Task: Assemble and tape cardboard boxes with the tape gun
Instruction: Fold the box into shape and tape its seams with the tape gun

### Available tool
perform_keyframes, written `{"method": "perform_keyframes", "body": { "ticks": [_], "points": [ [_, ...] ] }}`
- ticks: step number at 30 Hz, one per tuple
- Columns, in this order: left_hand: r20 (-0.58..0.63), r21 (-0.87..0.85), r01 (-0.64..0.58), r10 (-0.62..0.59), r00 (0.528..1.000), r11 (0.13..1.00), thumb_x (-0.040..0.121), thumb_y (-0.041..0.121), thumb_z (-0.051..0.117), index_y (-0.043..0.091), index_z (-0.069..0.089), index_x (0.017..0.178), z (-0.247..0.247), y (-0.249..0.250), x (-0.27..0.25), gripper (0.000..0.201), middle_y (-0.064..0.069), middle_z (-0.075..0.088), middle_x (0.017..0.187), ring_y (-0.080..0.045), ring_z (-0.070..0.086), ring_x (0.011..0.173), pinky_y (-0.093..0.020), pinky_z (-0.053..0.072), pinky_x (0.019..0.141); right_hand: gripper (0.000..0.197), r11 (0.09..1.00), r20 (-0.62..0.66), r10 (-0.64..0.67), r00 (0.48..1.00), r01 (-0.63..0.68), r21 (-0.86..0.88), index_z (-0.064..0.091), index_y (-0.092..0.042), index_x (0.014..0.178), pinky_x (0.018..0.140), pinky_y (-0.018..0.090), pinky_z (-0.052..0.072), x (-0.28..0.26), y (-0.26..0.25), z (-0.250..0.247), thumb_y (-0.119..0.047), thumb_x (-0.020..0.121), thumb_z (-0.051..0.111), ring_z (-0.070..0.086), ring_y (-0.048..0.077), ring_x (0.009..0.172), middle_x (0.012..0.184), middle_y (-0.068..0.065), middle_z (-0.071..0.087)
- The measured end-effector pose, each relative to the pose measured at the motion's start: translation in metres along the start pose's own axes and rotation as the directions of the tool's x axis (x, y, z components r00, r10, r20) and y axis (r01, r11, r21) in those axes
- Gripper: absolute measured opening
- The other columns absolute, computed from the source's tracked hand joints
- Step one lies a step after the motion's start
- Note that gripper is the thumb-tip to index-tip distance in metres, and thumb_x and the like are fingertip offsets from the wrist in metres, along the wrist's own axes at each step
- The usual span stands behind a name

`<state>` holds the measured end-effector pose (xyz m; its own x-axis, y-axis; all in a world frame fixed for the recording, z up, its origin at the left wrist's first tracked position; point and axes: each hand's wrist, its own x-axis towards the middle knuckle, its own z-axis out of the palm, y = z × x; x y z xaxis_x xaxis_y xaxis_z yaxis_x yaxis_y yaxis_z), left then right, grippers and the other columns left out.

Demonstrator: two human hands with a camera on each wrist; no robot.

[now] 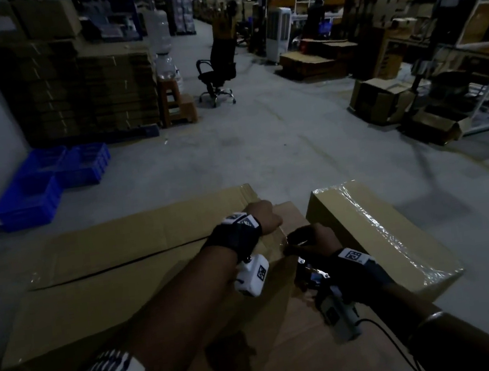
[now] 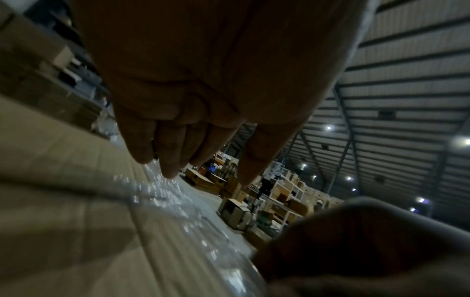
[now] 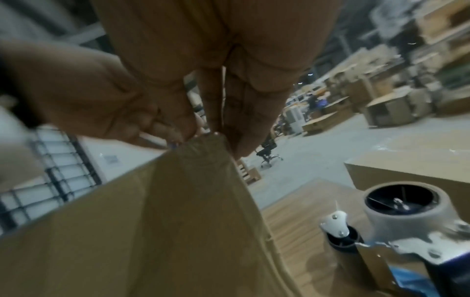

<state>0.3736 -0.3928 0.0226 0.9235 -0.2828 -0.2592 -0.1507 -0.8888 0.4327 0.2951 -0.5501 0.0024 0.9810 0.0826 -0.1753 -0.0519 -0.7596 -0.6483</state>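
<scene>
Both hands meet at the right end of the large box (image 1: 116,266), which lies on the bench with its top seam partly open. Left hand (image 1: 262,216): fingers extended and close together, tips down on the clear tape (image 2: 162,193) over the cardboard, probably smoothing the strip so it bonds.

Right hand (image 1: 307,237): fingers pinch the corner of a cardboard flap (image 3: 203,160), likely holding it square while the tape end is pressed.

Tape gun (image 3: 406,217) sits on the bench just right of the flap, not held; set down within reach for the next strip, I judge.

Count: one tape gun; two boxes, this one and a taped box (image 1: 379,235) to its right, seam already wrapped; four blue crates (image 1: 28,200) on the floor.
</scene>
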Motion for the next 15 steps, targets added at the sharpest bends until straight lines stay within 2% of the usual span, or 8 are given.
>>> {"method": "perform_keyframes", "body": {
  "ticks": [2, 4, 6, 8, 11, 13, 15],
  "points": [
    [-0.030, 0.052, 0.065, -0.063, 0.998, 0.997, 0.094, 0.030, 0.053, 0.006, 0.052, 0.128, -0.015, -0.008, 0.019, 0.042, -0.017, 0.050, 0.134, -0.035, 0.053, 0.116, -0.036, 0.044, 0.089, 0.031, 1.000, 0.067, 0.000, 0.998, -0.002, 0.028, 0.075, -0.014, 0.108, 0.073, 0.014, 0.050, 0.006, 0.002, -0.003, -0.030, 0.083, 0.082, 0.066, 0.004, 0.091, 0.104, -0.006, 0.072],
    [-0.039, 0.126, 0.088, -0.083, 0.996, 0.988, 0.092, 0.025, 0.059, 0.008, 0.055, 0.126, -0.025, -0.016, 0.035, 0.038, -0.018, 0.051, 0.135, -0.035, 0.055, 0.116, -0.039, 0.045, 0.092, 0.031, 0.997, 0.089, -0.012, 0.996, 0.005, 0.081, 0.076, -0.016, 0.101, 0.078, 0.024, 0.056, 0.015, 0.003, -0.006, -0.032, 0.076, 0.088, 0.068, 0.008, 0.090, 0.099, -0.006, 0.073],
    [-0.001, 0.187, 0.068, -0.069, 0.998, 0.980, 0.086, 0.023, 0.071, 0.004, 0.051, 0.134, -0.033, -0.017, 0.043, 0.056, -0.019, 0.047, 0.141, -0.034, 0.050, 0.124, -0.037, 0.043, 0.096, 0.027, 0.995, 0.112, -0.026, 0.993, 0.015, 0.100, 0.076, -0.021, 0.095, 0.086, 0.032, 0.059, 0.026, 0.007, -0.010, -0.028, 0.073, 0.091, 0.070, 0.011, 0.092, 0.098, -0.005, 0.074],
    [0.009, 0.227, 0.075, -0.079, 0.997, 0.971, 0.077, 0.030, 0.081, 0.004, 0.042, 0.142, -0.035, -0.022, 0.053, 0.080, -0.016, 0.041, 0.147, -0.031, 0.044, 0.131, -0.036, 0.040, 0.104, 0.027, 0.993, 0.143, -0.056, 0.988, 0.040, 0.113, 0.071, -0.032, 0.089, 0.092, 0.036, 0.058, 0.037, 0.008, -0.014, -0.020, 0.074, 0.089, 0.070, 0.012, 0.095, 0.100, -0.007, 0.073],
    [0.031, 0.226, 0.096, -0.105, 0.994, 0.969, 0.069, 0.041, 0.085, 0.008, 0.029, 0.148, -0.035, -0.029, 0.067, 0.103, -0.012, 0.031, 0.154, -0.029, 0.035, 0.139, -0.039, 0.034, 0.111, 0.035, 0.981, 0.178, -0.110, 0.978, 0.078, 0.179, 0.068, -0.034, 0.083, 0.092, 0.043, 0.058, 0.053, 0.010, -0.017, -0.005, 0.075, 0.085, 0.071, 0.018, 0.096, 0.103, -0.004, 0.073],
    [0.065, 0.225, 0.123, -0.140, 0.988, 0.967, 0.066, 0.042, 0.086, 0.008, 0.022, 0.151, -0.037, -0.029, 0.071, 0.111, -0.012, 0.026, 0.156, -0.029, 0.031, 0.141, -0.040, 0.031, 0.113, 0.031, 0.969, 0.225, -0.153, 0.962, 0.100, 0.227, 0.069, -0.032, 0.086, 0.091, 0.041, 0.059, 0.061, 0.012, -0.017, -0.008, 0.075, 0.086, 0.071, 0.016, 0.096, 0.101, -0.006, 0.073],
    [0.072, 0.238, 0.140, -0.161, 0.984, 0.961, 0.062, 0.046, 0.088, 0.008, 0.022, 0.150, -0.037, -0.028, 0.076, 0.117, -0.013, 0.029, 0.154, -0.030, 0.036, 0.138, -0.040, 0.035, 0.110, 0.028, 0.958, 0.288, -0.178, 0.941, 0.098, 0.271, 0.070, -0.029, 0.098, 0.094, 0.038, 0.057, 0.073, 0.016, -0.017, -0.013, 0.079, 0.083, 0.069, 0.012, 0.100, 0.105, -0.009, 0.072]
  ]
}}
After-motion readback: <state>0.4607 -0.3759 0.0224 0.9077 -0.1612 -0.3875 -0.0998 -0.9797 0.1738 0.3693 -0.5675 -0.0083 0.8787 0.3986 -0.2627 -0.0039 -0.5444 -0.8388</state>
